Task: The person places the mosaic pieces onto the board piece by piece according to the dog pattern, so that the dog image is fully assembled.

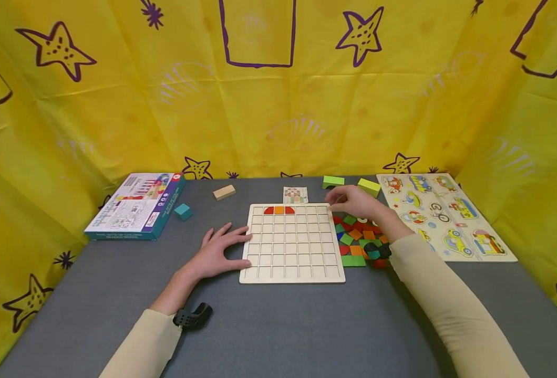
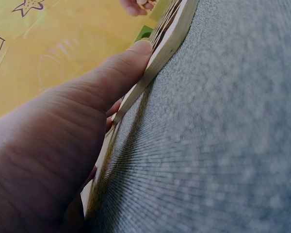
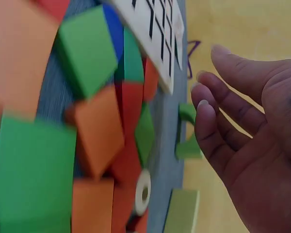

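A pale wooden grid board (image 1: 290, 247) lies mid-table. In its top row sit an orange square (image 1: 279, 210) and two red rounded pieces (image 1: 289, 210), one on either side of it. My left hand (image 1: 217, 254) touches the board's left edge with fingers spread; in the left wrist view the thumb (image 2: 128, 60) rests along that edge. Above the board's top right corner hovers my right hand (image 1: 354, 199). In the right wrist view its thumb and loosely bent fingers stand apart, with nothing between them. Beneath its forearm lies a pile of coloured pieces (image 1: 353, 261), partly hidden.
A small patterned card (image 1: 295, 195) lies behind the board. Further off are green (image 1: 333, 181) and yellow (image 1: 369, 187) blocks. At the right lies a picture puzzle board (image 1: 441, 220). To the left are a box (image 1: 134, 205), a teal block (image 1: 183, 211) and a wooden block (image 1: 224, 192).
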{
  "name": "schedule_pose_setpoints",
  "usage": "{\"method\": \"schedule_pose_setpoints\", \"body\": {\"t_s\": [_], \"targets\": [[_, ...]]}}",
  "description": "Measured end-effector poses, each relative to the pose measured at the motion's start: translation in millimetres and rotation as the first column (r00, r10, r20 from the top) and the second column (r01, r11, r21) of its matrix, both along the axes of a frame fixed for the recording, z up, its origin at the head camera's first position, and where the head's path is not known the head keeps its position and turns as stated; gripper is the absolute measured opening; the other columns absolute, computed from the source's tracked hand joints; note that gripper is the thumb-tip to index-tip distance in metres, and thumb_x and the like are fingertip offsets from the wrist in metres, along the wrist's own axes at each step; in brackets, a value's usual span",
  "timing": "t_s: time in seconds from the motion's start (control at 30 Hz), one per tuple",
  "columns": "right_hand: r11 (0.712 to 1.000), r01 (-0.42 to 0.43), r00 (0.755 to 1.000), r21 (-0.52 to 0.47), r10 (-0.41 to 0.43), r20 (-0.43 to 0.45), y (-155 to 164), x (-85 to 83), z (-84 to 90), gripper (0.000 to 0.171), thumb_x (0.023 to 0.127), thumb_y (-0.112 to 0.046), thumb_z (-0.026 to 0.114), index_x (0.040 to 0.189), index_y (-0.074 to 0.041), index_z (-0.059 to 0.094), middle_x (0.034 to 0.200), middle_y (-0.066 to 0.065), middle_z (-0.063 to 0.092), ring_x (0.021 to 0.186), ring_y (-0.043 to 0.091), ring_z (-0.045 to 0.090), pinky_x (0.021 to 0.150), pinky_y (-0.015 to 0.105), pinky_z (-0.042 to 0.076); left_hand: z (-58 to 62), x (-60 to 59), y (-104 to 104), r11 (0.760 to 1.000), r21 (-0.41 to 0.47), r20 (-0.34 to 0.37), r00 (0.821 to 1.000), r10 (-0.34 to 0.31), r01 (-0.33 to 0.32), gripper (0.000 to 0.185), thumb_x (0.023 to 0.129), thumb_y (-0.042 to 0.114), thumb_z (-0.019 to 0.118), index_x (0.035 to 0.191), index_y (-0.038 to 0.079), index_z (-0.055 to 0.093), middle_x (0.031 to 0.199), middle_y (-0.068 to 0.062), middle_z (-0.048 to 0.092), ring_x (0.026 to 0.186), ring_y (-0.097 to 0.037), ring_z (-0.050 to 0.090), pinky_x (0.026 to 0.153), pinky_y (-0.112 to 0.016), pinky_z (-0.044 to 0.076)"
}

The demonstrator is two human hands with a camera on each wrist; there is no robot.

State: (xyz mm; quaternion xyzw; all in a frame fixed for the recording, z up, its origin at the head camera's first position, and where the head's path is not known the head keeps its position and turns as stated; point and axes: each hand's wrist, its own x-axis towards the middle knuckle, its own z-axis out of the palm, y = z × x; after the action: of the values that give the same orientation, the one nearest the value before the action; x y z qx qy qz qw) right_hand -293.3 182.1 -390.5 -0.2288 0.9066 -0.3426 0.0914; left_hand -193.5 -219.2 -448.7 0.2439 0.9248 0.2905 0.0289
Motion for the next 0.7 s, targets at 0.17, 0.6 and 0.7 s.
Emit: {"method": "schedule_pose_setpoints", "body": {"t_s": [0.17, 0.6, 0.7], "targets": [[1.000, 0.014, 1.000, 0.011, -0.014, 0.007, 22.5, 3.7, -2.4, 0.029, 0.099, -0.011, 0.067, 0.124, 0.003, 0.065, 0.112, 0.014, 0.067, 0.103, 0.032, 0.063, 0.088, 0.046, 0.052, -0.6, 0.5, -0.5, 1.000, 0.005, 0.000, 1.000, -0.002, 0.002, 0.072, 0.084, 0.050, 0.079, 0.145, 0.016, 0.059, 0.158, -0.003, 0.041, 0.150, -0.042, 0.016, 0.112, -0.067, -0.005], [0.995, 0.061, 0.998, 0.078, -0.064, 0.027, 72.9, 13.1, -8.0, 0.028, 0.099, -0.010, 0.067, 0.124, 0.003, 0.066, 0.114, 0.015, 0.068, 0.100, 0.030, 0.063, 0.088, 0.047, 0.052, 1.7, 1.6, 0.6, 1.000, 0.001, -0.011, 1.000, -0.007, 0.007, 0.070, 0.084, 0.047, 0.080, 0.144, 0.017, 0.059, 0.157, -0.004, 0.042, 0.149, -0.042, 0.017, 0.112, -0.068, -0.003], [0.995, 0.060, 0.998, 0.084, -0.061, 0.008, 82.5, 16.0, -7.2, 0.027, 0.098, -0.010, 0.067, 0.122, 0.003, 0.067, 0.112, 0.015, 0.068, 0.099, 0.031, 0.064, 0.085, 0.046, 0.053, 1.9, 1.9, 0.2, 1.000, -0.002, -0.008, 1.000, -0.002, 0.002, 0.071, 0.084, 0.048, 0.080, 0.145, 0.017, 0.059, 0.158, -0.004, 0.042, 0.149, -0.042, 0.017, 0.112, -0.068, -0.003]]}}
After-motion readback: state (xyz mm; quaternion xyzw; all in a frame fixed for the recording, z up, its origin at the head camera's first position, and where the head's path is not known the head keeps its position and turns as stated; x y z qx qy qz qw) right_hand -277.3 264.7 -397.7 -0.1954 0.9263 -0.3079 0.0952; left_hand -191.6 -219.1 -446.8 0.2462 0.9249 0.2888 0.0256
